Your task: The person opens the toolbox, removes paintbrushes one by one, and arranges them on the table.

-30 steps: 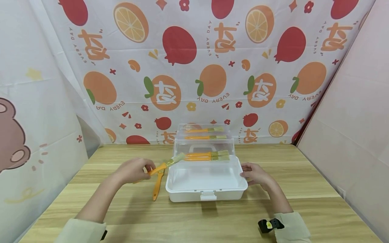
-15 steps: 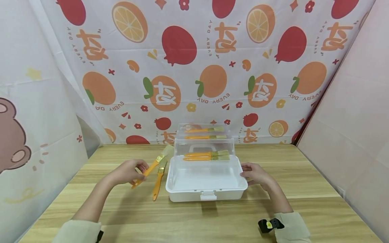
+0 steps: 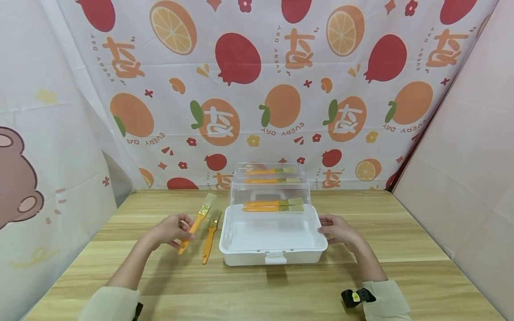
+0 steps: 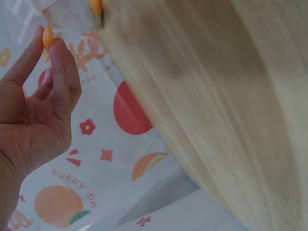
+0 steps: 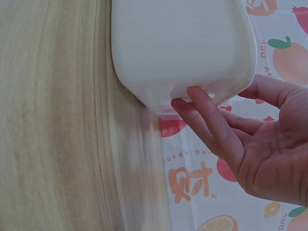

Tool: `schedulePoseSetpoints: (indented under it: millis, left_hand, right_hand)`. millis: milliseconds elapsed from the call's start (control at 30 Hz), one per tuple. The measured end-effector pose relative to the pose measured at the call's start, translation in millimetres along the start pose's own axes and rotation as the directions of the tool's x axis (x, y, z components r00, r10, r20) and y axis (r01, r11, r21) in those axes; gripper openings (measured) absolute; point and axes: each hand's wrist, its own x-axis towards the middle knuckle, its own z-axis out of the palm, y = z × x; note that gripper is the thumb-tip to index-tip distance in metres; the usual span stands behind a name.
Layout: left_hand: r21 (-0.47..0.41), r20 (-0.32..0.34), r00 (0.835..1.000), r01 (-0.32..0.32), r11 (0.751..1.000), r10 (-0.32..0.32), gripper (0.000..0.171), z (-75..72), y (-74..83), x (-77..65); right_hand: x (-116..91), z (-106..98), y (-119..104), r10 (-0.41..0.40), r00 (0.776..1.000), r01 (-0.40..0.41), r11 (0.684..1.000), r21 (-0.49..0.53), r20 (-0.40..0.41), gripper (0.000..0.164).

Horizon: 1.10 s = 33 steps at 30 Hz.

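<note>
A flat paintbrush with an orange handle, a gold-coloured metal collar and pale bristles was, in the head view, left of the frame's centre and below its middle, slanting with its bristles toward the upper right; the bare left hand pinched its handle. Just right of it, a second orange-handled paintbrush lay on the light wood-grain table. In the lower centre stood a white rectangular plastic box with a front latch, its clear plastic lid raised at the back. Two orange-handled brushes lying side by side showed along the box's rear edge, and two more orange brush shapes showed one above the other behind the clear plastic. The right hand, right of centre, touched the box's right end with relaxed fingers. In the left wrist view, the thumb and fingertips at upper left met on a small visible part of the orange handle; the bristles could not be made out. In the right wrist view, the fingertips, loosely extended near the centre, touched the box's smooth white wall, which filled the upper middle.
</note>
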Motion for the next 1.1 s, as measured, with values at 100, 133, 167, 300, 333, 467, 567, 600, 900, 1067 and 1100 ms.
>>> schedulePoseSetpoints:
  millis: [100,133,167,300,333,467,567,600,900,1067,1100]
  left_hand:
    - [-0.026,-0.014,0.999,0.028,0.999,-0.028,0.030,3.1,-3.3,0.8]
    - [-0.029,-0.017,0.999,0.033,0.999,-0.033,0.030,3.9,-3.8,0.9]
    - [-0.031,-0.019,0.999,0.038,0.999,-0.039,0.031,4.7,-4.1,1.0]
    - [-0.037,-0.037,0.997,0.065,0.997,-0.066,0.031,8.5,-4.8,2.1]
    - [-0.036,-0.041,0.997,0.070,0.997,-0.071,0.031,9.6,-5.3,2.7]
    - [-0.027,-0.055,0.994,0.090,0.996,-0.091,0.032,14.6,-8.3,5.4]
    - [-0.029,-0.061,0.992,0.106,0.994,-0.108,0.032,18.2,-10.9,7.6]
    - [-0.030,-0.064,0.991,0.114,0.993,-0.116,0.032,19.4,-11.7,8.3]
    - [-0.025,-0.067,0.988,0.138,0.990,-0.140,0.035,25.6,-14.9,10.4]
    - [-0.023,-0.076,0.986,0.148,0.989,-0.150,0.035,27.1,-14.5,11.5]
    - [-0.023,-0.078,0.985,0.151,0.988,-0.152,0.035,27.3,-14.5,11.8]
  right_hand:
    - [0,0,0,-0.002,1.000,0.002,1.000,0.004,0.002,0.045]
    - [0,-1,0,-0.003,1.000,0.003,1.000,0.005,0.003,0.045]
    - [0,-1,0,-0.005,1.000,0.005,1.000,0.006,0.006,0.046]
    - [0,-1,0,-0.010,1.000,0.010,1.000,0.010,0.015,0.047]
    - [0,-1,0,-0.011,1.000,0.011,1.000,0.010,0.017,0.047]
    - [0,-1,0,-0.009,1.000,0.009,1.000,0.009,0.019,0.047]
    - [-1,-1,-1,-0.008,1.000,0.008,1.000,0.012,0.020,0.048]
    - [-1,-1,-1,-0.009,1.000,0.009,1.000,0.014,0.022,0.048]
    - [0,-1,1,-0.006,1.000,0.006,1.000,0.017,0.021,0.047]
    - [1,-1,1,-0.005,1.000,0.005,1.000,0.014,0.013,0.047]
    - [1,-1,1,-0.005,1.000,0.005,1.000,0.014,0.012,0.047]
